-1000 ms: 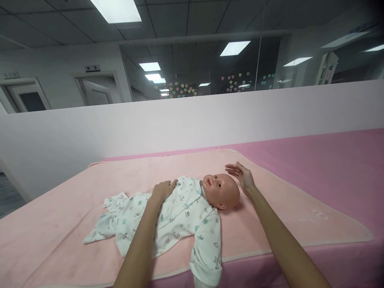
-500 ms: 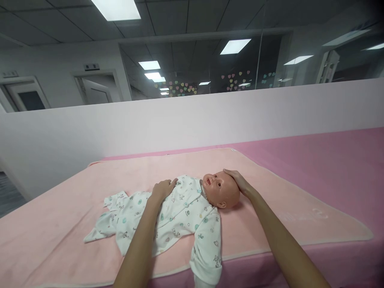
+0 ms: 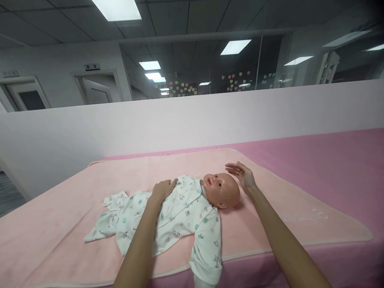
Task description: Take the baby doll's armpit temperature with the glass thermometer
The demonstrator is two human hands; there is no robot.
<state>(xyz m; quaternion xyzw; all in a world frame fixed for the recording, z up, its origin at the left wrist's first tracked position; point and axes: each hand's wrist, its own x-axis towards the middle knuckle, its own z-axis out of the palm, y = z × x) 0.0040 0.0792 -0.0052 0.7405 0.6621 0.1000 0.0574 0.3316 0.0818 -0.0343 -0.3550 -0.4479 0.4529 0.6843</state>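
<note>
A baby doll point(image 3: 222, 191) lies on its back on a peach blanket point(image 3: 270, 200), its head to the right and its face turned up. It wears a white romper point(image 3: 183, 216) printed with small green and grey figures; one sleeve hangs over the blanket's near edge. My left hand point(image 3: 163, 190) rests flat on the doll's belly, fingers stretched and holding nothing. Just beyond the top of the doll's head, my right hand point(image 3: 242, 176) is raised with its fingers extended, apart from the head and with nothing in it.
Under the blanket is a pink padded surface point(image 3: 330, 168). A low white wall point(image 3: 180, 124) runs along the far side, with glass panels point(image 3: 204, 64) bearing heart stickers above it. Doors point(image 3: 97, 90) stand at the back left.
My right hand has lifted off the doll's head and shifted slightly up and to the right. My left hand and the doll have stayed in place.
</note>
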